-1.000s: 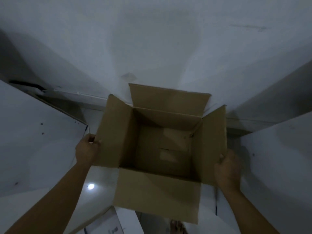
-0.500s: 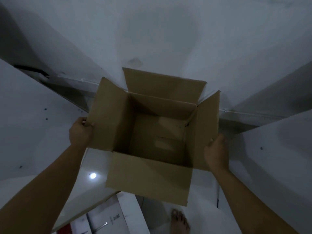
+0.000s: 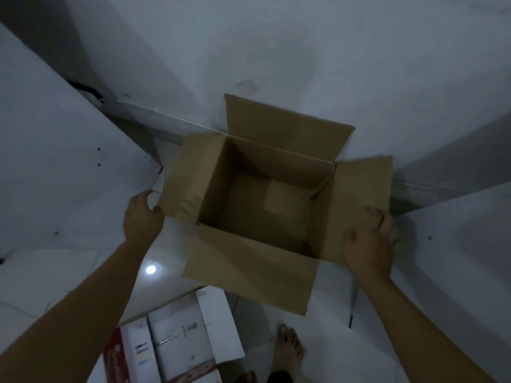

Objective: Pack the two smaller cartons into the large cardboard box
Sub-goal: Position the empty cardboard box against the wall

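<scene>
The large cardboard box point(image 3: 250, 275) stands open on the pale floor, its inside empty and all flaps spread outward. My left hand point(image 3: 141, 217) holds the near corner of the box's left flap between thumb and fingers. On the right flap lies my right hand point(image 3: 369, 244), with its fingers curled over the flap's outer edge. At the bottom, below the box, lies a white carton with red sides point(image 3: 177, 346). A white panel point(image 3: 221, 327) lies against it; I cannot tell whether that is a second carton.
White boards lean in at the left point(image 3: 55, 172) and the right point(image 3: 456, 244). A grey wall rises behind the box. My bare foot point(image 3: 287, 349) stands on the floor just below the box. A light spot reflects on the floor point(image 3: 150, 269).
The box has gone lower and a little right, and its side flaps have folded out flat. My right hand has shifted onto the right flap. The white carton and my foot have come into view.
</scene>
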